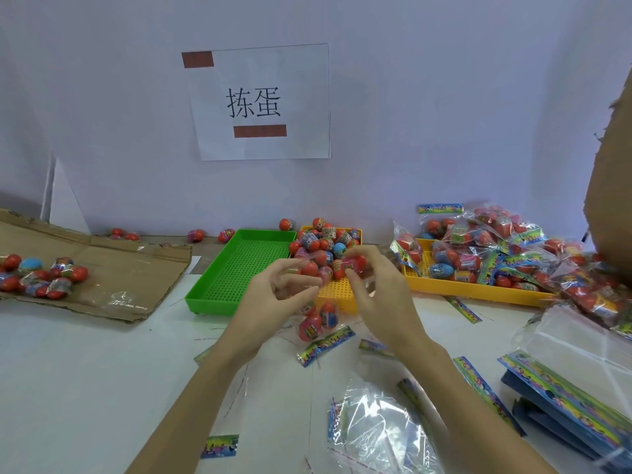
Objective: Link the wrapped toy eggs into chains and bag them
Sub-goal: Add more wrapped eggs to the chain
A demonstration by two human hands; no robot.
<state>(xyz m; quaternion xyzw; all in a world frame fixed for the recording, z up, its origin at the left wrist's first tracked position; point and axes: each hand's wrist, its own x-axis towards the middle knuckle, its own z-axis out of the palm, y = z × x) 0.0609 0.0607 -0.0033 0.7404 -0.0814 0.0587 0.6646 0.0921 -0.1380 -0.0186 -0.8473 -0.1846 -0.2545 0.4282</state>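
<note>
Plainly I am somewhere in the middle of the job: a large heap of filled bags (pixel 506 244) already overflows the yellow tray on my right (pixel 478 289), while the middle yellow tray (pixel 337 289) is piled with loose wrapped eggs (pixel 325 241), and another cluster of eggs (pixel 37 275) lies on the flattened cardboard (pixel 113 268) to my left, so I judge a good deal of linking and bagging is left. My left hand (pixel 273 295) has its fingers curled and pinching the clear wrapper end of a red egg (pixel 309 268), and my right hand (pixel 379 289) pinches another red egg (pixel 355 263) just beside it, both held above the near edge of the middle tray; whether the two are joined yet I cannot tell. A short bagged bunch of eggs (pixel 318 321) lies on the white table (pixel 85 371) just below my hands, touching a coloured header strip (pixel 325 345). An empty clear bag (pixel 372 422) waits near my right forearm, and a stack of header cards (pixel 564 398) sits at the right edge. The green tray (pixel 236 268) holds nothing I can see. Open table lies to my lower left; on the right, the bags, strips and stack crowd close, so I would keep my elbow in there.
</note>
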